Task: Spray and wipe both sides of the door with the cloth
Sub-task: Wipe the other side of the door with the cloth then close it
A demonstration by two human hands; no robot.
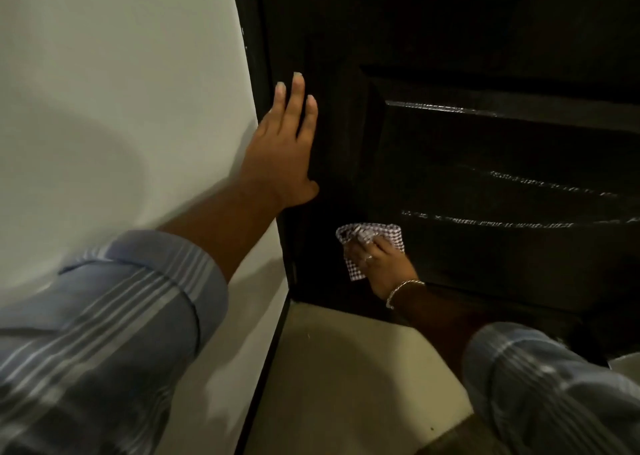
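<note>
A dark wooden door with a raised panel fills the right of the view; wet streaks shine across its lower panel. My left hand lies flat with straight fingers against the door's left edge beside the frame. Low on the door, my right hand grips a purple-and-white checked cloth and presses it against the wood near the bottom left corner of the panel. No spray bottle is in view.
A white wall runs along the left, with a dark skirting strip at its foot. Pale floor tiles lie below the door. My striped sleeves cover the bottom corners of the view.
</note>
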